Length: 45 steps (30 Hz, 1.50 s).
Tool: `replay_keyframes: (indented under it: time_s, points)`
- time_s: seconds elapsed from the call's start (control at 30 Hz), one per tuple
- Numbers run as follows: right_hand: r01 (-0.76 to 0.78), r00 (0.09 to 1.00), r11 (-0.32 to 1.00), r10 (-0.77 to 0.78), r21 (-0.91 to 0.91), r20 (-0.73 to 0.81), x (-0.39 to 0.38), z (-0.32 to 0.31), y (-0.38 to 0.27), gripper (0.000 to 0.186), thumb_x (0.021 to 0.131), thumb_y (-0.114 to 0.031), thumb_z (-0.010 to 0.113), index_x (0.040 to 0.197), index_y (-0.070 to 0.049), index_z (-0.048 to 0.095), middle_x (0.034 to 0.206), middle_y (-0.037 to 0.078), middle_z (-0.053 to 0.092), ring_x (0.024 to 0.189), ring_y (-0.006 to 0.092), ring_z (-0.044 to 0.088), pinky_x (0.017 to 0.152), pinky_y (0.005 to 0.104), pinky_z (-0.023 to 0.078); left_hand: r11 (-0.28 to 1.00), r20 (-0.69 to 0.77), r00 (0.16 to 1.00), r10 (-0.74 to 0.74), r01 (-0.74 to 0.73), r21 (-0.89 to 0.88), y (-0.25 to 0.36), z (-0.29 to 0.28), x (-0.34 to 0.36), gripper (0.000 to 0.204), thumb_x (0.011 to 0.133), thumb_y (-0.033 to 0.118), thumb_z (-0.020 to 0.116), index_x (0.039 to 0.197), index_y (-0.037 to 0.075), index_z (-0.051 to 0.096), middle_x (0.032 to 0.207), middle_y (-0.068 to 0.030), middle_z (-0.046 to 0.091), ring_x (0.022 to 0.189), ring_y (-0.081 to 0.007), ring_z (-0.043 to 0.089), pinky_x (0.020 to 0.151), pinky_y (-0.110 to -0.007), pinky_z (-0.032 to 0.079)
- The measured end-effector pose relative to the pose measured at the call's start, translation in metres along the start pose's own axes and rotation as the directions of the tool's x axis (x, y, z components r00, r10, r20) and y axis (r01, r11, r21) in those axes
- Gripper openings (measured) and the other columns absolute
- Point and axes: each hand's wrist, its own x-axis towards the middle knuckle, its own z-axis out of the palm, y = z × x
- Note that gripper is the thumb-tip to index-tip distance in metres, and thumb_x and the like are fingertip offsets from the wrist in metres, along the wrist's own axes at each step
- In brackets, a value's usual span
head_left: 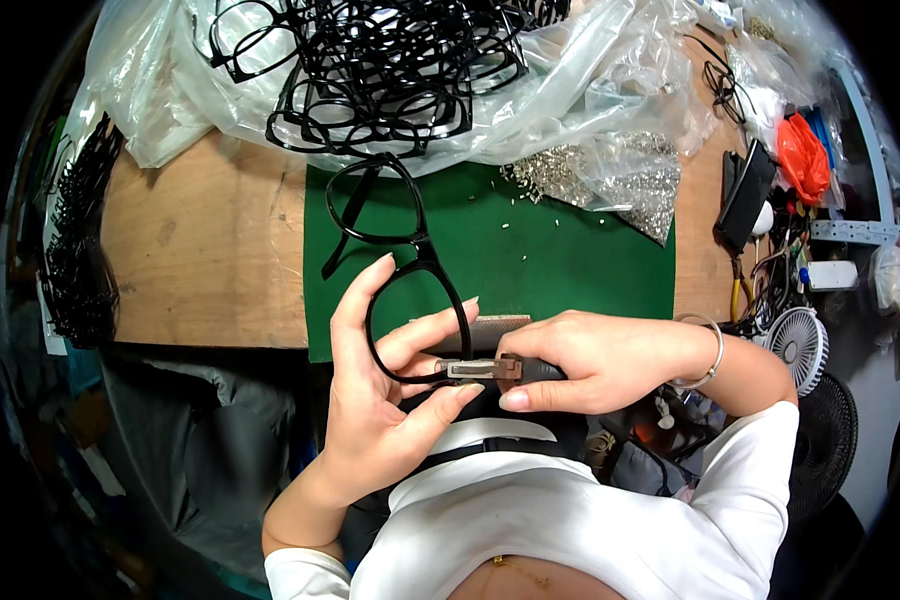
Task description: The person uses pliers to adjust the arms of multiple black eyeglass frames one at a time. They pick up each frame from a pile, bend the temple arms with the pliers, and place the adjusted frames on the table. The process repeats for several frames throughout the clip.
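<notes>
My left hand (365, 410) holds a black eyeglass frame (422, 240) by its nearer rim, fingers spread along the rim and thumb below. The frame stands on end, one temple folded out at its far side. In my right hand (600, 362) is a pair of pliers (485, 370) with dark handles, partly hidden by my fingers. Its metal jaws lie across the near end of the frame, close to my left thumb and fingertips; whether they bite on the frame I cannot tell. Behind them, a flat metal piece (500, 325) shows at the green mat's (450, 290) near edge.
Many black eyeglass frames (390, 110) lie heaped on a clear plastic bag (160, 100) at the back. Small metal parts (580, 170) spill from a clear bag onto the mat. Black temples (78, 240) are piled at the left. A black phone-like object (745, 195) and a white fan (798, 340) are right.
</notes>
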Motion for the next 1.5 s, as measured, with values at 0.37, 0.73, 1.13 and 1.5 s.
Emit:
replay_keyframes:
  time_s: [0.37,0.73,1.13,1.5]
  points:
    - [-0.024,0.988,0.999,0.028,0.028,-0.151,0.0,0.006,0.012,0.031,0.081,-0.032,0.058,0.085,-0.001,0.054,0.073,0.013,0.058,0.065,0.025,0.057,0.06,0.0336,0.044,0.999,-0.073,0.997,-0.028,0.026,-0.019,-0.006,0.005,0.006,0.082,0.073,-0.011,0.056,0.132,0.006,0.002,0.117,-0.0231,0.047,0.09,-0.0202,0.059,0.076,-0.027,0.049]
    - [-0.181,0.771,0.957,-0.007,-0.229,-0.636,-0.004,0.006,0.062,0.02,0.073,-0.015,0.061,0.082,0.0,0.051,0.076,0.019,0.055,0.073,0.0358,0.055,0.063,0.0413,0.044,0.994,-0.103,0.989,0.107,-0.108,-0.006,-0.031,-0.011,-0.021,0.071,0.074,-0.005,0.058,0.126,0.006,0.011,0.097,-0.0177,0.052,0.066,-0.0063,0.049,0.067,-0.018,0.04]
    - [-0.405,0.723,0.822,0.02,-0.4,-0.69,0.026,-0.012,0.069,0.015,0.074,-0.012,0.059,0.079,0.0,0.051,0.074,0.017,0.054,0.071,0.0344,0.054,0.063,0.041,0.043,0.902,-0.02,0.967,-0.256,0.231,-0.364,-0.027,0.0,-0.02,0.057,0.076,0.005,0.058,0.122,0.007,0.024,0.107,-0.0192,0.051,0.088,-0.0238,0.059,0.076,-0.031,0.048]
    - [0.304,0.607,0.931,-0.027,0.201,-0.794,0.028,0.038,0.023,0.012,0.081,-0.009,0.057,0.08,-0.001,0.049,0.065,0.003,0.051,0.057,0.0075,0.047,0.052,0.0234,0.04,0.998,-0.102,0.995,-0.01,0.004,-0.058,-0.052,0.031,-0.009,0.048,0.084,-0.005,0.044,0.126,-0.001,0.02,0.105,-0.0169,0.05,0.085,-0.0168,0.056,0.078,-0.027,0.047]
